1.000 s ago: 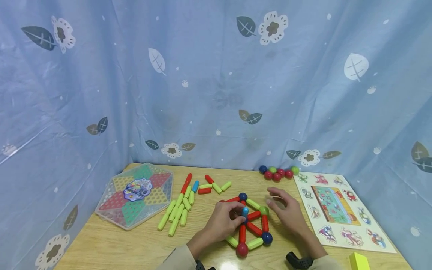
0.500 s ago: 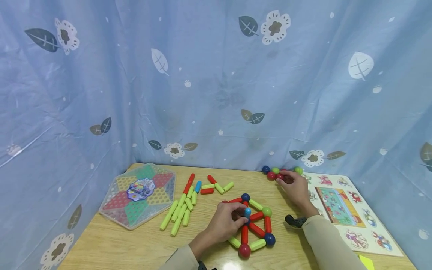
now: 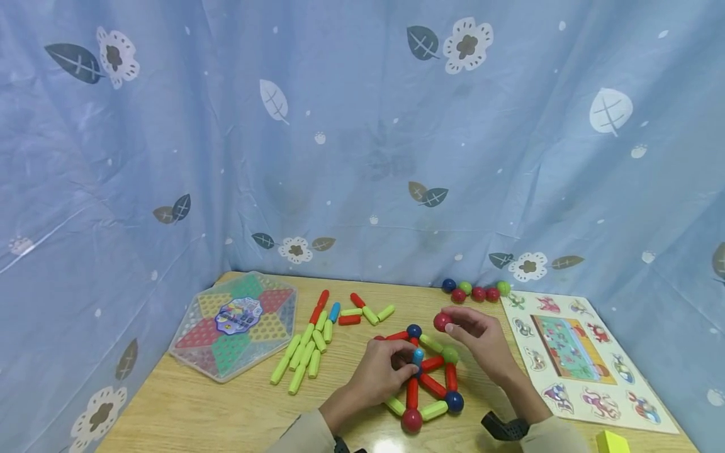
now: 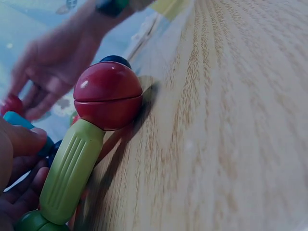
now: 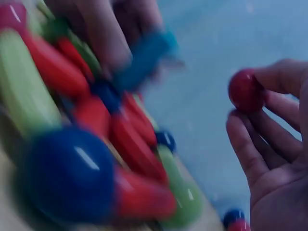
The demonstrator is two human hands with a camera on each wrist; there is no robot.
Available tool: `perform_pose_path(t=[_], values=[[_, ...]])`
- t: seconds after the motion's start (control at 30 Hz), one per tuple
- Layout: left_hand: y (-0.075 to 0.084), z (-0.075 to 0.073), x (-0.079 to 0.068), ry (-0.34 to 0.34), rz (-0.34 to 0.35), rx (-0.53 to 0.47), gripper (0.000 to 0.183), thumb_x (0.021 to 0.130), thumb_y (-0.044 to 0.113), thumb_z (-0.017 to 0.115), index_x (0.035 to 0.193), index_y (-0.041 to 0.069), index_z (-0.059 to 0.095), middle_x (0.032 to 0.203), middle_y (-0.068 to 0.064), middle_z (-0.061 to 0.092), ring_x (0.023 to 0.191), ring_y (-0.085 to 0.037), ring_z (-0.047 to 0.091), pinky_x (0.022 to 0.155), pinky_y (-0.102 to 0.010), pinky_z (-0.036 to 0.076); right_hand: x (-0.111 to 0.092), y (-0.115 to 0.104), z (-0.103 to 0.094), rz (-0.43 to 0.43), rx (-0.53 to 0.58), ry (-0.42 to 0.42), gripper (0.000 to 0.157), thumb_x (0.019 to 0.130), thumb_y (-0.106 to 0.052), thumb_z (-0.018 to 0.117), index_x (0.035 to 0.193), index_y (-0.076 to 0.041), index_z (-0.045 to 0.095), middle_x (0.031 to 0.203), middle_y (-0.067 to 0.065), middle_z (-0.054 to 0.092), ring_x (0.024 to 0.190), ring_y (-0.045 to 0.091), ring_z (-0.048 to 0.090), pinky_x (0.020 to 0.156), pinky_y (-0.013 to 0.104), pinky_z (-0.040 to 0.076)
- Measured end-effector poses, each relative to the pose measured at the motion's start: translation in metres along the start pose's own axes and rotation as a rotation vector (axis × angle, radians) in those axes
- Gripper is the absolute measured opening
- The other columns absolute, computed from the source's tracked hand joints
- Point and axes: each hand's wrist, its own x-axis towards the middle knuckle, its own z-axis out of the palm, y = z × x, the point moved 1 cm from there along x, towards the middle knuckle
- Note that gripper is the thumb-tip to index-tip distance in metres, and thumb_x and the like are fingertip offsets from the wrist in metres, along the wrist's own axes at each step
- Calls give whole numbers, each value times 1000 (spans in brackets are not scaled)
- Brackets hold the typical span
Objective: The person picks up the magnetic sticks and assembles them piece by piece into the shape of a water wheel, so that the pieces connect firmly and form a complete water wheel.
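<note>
A wheel-shaped frame of red rods (image 3: 433,385) and yellow-green rods (image 3: 434,410), joined by coloured balls, lies on the table. At its centre a blue rod (image 3: 418,357) stands upright on a dark blue ball. My left hand (image 3: 376,375) pinches this blue rod between thumb and fingers. My right hand (image 3: 480,341) holds a red ball (image 3: 442,322) at its fingertips, just beyond the frame's green ball (image 3: 450,355). In the right wrist view the red ball (image 5: 246,90) sits apart from the blue rod (image 5: 147,58).
Several loose balls (image 3: 478,294) line the table's back edge. Loose rods (image 3: 306,345) lie left of the frame, beside a hexagonal game board (image 3: 232,327). On the right are a picture puzzle board (image 3: 589,358) and a yellow block (image 3: 612,441).
My right hand reached to the balls at the back, took a red one and brought it back close to the frame. My left hand kept its pinch on the blue rod.
</note>
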Motion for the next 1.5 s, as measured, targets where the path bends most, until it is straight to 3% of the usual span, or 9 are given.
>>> perform_pose_path(t=[0.17, 0.47, 0.57, 0.77, 0.87, 0.97, 1.17, 1.33, 1.5], values=[[1, -1, 1, 7, 5, 17, 22, 95, 6, 85, 117, 6, 82, 102, -1, 82, 81, 3, 70, 75, -16, 59, -16, -20, 20, -61, 124, -172, 30, 104, 2, 67, 134, 7, 70, 123, -1, 80, 110, 11, 77, 93, 25, 63], [-1, 2, 4, 9, 34, 55, 22, 95, 3, 84, 117, 6, 82, 103, 1, 82, 81, 4, 69, 76, -15, 59, -21, -19, 29, -37, 114, -258, 28, 105, -1, 68, 133, 0, 73, 127, 10, 79, 108, 19, 78, 92, 28, 64], [-1, 2, 4, 13, 41, 49, 22, 95, 3, 84, 117, 7, 82, 102, 1, 82, 80, 3, 69, 76, -15, 59, -19, -15, 26, -68, 101, -234, 27, 106, 0, 67, 132, 2, 73, 126, 16, 78, 110, 21, 78, 93, 28, 64], [-1, 2, 5, 3, 47, 39, 22, 96, 4, 84, 117, 8, 82, 104, 1, 82, 81, 3, 69, 76, -15, 59, -20, 12, 14, -35, -42, -48, 23, 105, -2, 70, 126, 5, 75, 125, 28, 74, 108, 17, 76, 94, 20, 60], [-2, 1, 5, -14, 58, 39, 21, 96, 5, 84, 117, 8, 82, 103, 1, 82, 81, 5, 68, 76, -15, 59, -25, 26, 10, -18, -143, -46, 22, 103, -4, 75, 124, 0, 77, 122, 20, 77, 104, 10, 74, 90, 20, 61], [-4, 0, 9, -44, 81, 45, 21, 96, 5, 84, 117, 8, 82, 100, 0, 82, 81, 5, 67, 76, -15, 59, -28, 32, 7, -54, -206, -67, 21, 100, -5, 79, 121, -8, 79, 118, 11, 80, 100, 7, 73, 85, 21, 61], [-10, -9, 19, -164, 100, 54, 21, 95, 7, 85, 116, 11, 82, 99, 2, 82, 83, 5, 69, 78, -15, 59, -37, 31, 4, -87, -277, -49, 20, 96, -5, 83, 111, -17, 81, 109, 0, 79, 91, 4, 68, 78, 21, 59], [-13, -27, 18, -214, 70, -9, 29, 97, 13, 85, 125, 13, 81, 111, 2, 83, 96, -1, 73, 89, -22, 61, -47, 31, -1, -57, -314, -43, 17, 96, -10, 84, 108, -22, 81, 103, -3, 77, 82, 6, 65, 71, 23, 56], [-26, -63, 11, -174, 12, -95, 33, 100, 14, 82, 132, 10, 79, 125, -5, 81, 111, -14, 76, 100, -29, 60, -53, 29, -4, -52, -292, -33, 14, 98, -10, 82, 105, -22, 80, 98, 0, 76, 74, 10, 64, 66, 24, 56]])
